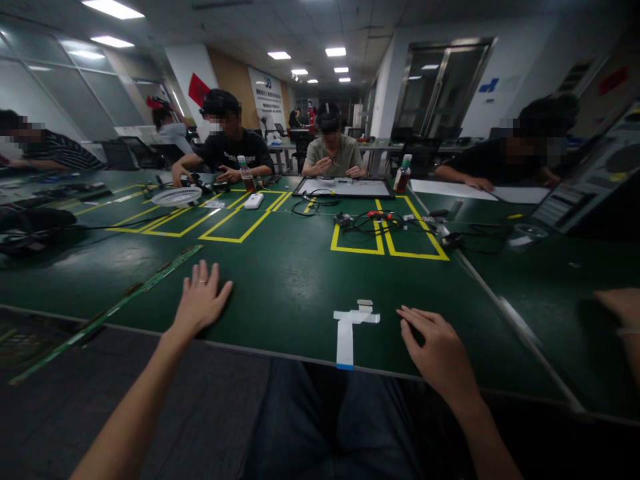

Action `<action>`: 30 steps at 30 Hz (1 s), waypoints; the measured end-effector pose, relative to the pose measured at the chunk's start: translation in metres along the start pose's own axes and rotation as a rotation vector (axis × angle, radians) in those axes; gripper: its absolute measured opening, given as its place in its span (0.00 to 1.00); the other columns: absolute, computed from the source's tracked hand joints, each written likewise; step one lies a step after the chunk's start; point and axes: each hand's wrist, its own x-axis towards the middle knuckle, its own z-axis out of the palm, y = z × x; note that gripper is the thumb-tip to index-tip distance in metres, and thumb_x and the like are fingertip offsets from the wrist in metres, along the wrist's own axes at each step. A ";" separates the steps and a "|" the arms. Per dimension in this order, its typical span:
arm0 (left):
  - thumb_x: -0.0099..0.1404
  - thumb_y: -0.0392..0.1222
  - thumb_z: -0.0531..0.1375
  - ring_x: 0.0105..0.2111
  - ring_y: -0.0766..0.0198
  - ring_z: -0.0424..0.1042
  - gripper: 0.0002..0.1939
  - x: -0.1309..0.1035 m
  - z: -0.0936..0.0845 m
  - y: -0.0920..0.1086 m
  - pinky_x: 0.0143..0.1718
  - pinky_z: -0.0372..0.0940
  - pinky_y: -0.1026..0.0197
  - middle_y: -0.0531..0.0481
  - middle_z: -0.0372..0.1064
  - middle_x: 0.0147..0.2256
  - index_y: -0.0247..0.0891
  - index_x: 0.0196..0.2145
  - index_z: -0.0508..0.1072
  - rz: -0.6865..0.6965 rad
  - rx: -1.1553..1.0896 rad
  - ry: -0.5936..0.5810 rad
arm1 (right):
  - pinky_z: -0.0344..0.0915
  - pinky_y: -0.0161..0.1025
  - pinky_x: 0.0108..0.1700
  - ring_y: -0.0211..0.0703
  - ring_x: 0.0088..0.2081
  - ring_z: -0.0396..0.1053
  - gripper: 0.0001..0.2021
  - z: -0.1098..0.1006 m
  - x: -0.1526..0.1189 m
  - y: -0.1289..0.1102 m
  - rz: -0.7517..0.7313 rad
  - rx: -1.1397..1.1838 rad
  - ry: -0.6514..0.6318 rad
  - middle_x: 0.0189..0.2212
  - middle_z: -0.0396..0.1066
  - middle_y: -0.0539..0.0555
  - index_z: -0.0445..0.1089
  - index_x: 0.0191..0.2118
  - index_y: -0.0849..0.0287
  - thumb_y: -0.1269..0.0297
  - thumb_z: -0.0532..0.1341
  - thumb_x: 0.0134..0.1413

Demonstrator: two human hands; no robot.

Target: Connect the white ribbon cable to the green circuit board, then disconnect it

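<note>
A white flat ribbon cable with a blue end lies on the green table near its front edge. Its top part spreads sideways, and a small pale connector sits just above that. To the right of the cable, without touching it, is my right hand, empty, its thumb apart from the extended fingers. My left hand rests palm down on the table with fingers spread and a ring on one of them. Left of it, a long narrow green circuit board lies diagonally and sticks out past the table's front edge.
Yellow tape rectangles mark the table further back. Tangled black cables, a white box, a round white grille and two bottles stand beyond. Several people sit around; another person's arm reaches in at right.
</note>
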 end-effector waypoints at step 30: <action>0.79 0.60 0.34 0.76 0.53 0.44 0.40 0.019 -0.001 0.110 0.75 0.43 0.46 0.39 0.45 0.75 0.29 0.75 0.54 0.398 -0.206 -0.269 | 0.73 0.56 0.56 0.53 0.54 0.75 0.16 0.000 0.001 -0.002 0.019 0.026 0.014 0.53 0.80 0.55 0.78 0.54 0.51 0.61 0.58 0.67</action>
